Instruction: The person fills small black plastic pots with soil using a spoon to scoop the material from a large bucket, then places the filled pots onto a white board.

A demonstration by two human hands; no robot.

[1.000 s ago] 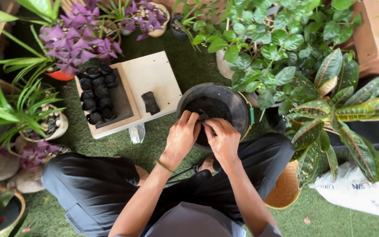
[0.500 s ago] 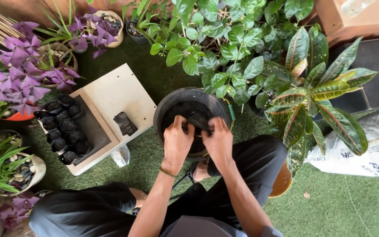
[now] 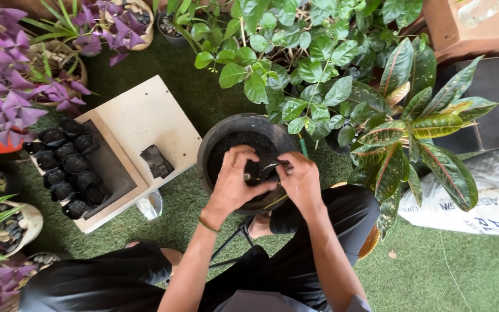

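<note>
Both hands over the black soil bucket (image 3: 218, 138): left hand (image 3: 235, 182) and right hand (image 3: 300, 180) each pinch the rim of a small black grow bag (image 3: 259, 169) held between them; risk: thin rim slips or tears, spilling soil onto the turf beneath the wrists.

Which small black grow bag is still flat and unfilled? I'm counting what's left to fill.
The lone small black bag lying flat on the bare pale part of the board. The other bags stand packed together, round and full, in the dark tray.
</note>
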